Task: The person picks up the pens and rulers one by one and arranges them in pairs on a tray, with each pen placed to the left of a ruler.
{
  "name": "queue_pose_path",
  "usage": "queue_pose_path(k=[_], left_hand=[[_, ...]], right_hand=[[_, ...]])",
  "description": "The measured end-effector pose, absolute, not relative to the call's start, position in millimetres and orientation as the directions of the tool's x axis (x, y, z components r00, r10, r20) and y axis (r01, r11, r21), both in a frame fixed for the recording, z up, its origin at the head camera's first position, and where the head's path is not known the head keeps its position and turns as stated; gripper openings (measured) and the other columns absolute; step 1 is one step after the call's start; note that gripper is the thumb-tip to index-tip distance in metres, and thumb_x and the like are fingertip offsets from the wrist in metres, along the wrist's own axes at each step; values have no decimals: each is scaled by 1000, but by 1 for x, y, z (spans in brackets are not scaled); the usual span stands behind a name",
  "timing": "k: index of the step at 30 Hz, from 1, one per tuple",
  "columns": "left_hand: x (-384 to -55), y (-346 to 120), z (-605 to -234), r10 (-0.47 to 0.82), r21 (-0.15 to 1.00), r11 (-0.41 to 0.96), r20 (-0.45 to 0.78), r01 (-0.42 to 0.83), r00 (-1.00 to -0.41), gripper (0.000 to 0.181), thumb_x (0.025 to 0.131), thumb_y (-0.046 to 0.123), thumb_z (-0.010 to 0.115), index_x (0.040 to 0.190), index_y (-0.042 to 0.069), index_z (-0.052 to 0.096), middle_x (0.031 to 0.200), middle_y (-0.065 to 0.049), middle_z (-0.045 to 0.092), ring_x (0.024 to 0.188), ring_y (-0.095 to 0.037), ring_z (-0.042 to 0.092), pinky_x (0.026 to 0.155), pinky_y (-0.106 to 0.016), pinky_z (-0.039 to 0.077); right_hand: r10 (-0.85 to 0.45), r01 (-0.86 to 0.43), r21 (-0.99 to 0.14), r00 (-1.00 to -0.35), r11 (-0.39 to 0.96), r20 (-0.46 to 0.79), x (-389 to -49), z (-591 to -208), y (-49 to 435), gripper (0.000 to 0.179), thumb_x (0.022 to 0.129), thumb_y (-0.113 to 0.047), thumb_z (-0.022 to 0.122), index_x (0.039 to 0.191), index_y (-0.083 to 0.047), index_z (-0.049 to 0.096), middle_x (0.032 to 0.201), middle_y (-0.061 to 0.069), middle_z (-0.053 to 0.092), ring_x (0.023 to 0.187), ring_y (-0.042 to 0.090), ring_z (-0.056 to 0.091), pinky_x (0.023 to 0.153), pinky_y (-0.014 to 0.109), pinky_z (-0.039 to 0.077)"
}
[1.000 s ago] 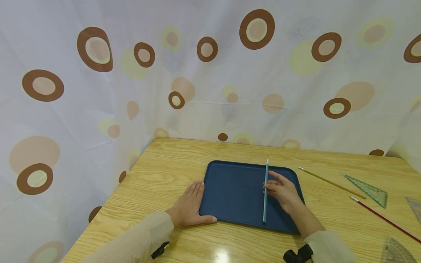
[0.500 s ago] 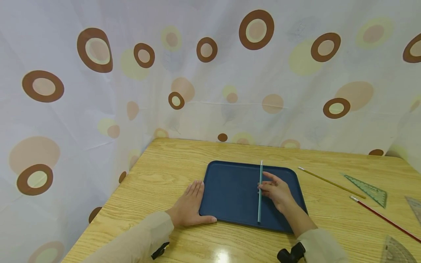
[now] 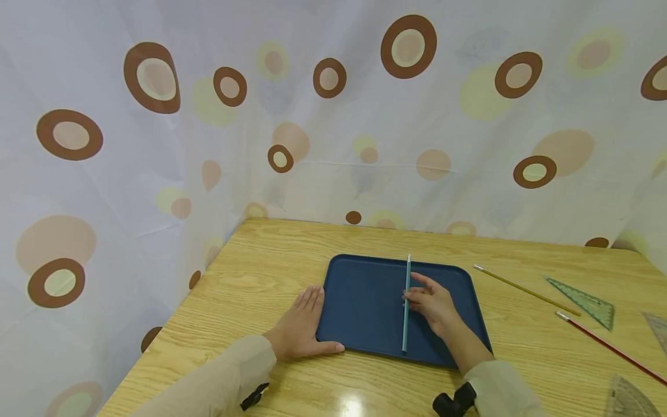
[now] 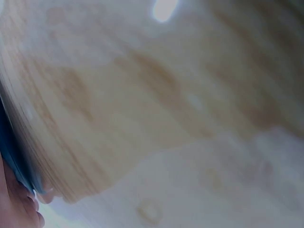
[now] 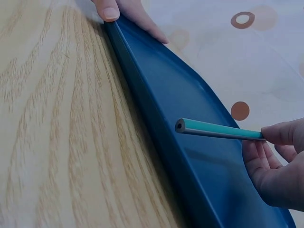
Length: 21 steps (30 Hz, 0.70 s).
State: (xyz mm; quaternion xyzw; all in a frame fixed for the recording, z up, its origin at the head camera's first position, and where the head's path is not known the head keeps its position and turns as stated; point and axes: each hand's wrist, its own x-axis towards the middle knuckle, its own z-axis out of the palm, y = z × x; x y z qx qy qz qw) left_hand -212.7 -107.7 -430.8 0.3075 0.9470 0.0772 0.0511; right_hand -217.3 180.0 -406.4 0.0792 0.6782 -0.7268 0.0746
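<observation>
Dotted cloth (image 3: 323, 145) hangs behind a wooden table (image 3: 271, 249). From where I stand, the teal pencil (image 3: 406, 318) is above the dark blue tray (image 3: 359, 301), pinched between the thumb and fingers of the person's right hand (image 3: 435, 307). At the tray's left edge rests the left hand (image 3: 299, 333), fingers straight, thumb spread by the near corner. Right of the tray lie a yellow pencil (image 3: 526, 290), a green set square (image 3: 591, 302), a red pencil (image 3: 609, 347) and, nearer, a transparent protractor (image 3: 627, 399)
</observation>
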Motion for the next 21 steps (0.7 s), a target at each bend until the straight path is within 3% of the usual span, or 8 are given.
queue_pose_path(k=[21], left_hand=[[-214, -109, -434, 588, 188, 800, -54, 570, -807, 111, 79, 78, 39, 147, -4, 9, 155, -21, 9, 144, -33, 6, 117, -44, 14]], right_hand=[[-2, 220, -974, -975, -55, -220, -222, -410, 162, 60, 90, 5, 52, 145, 1, 27, 90, 1, 55, 72, 5, 61, 67, 20, 51]])
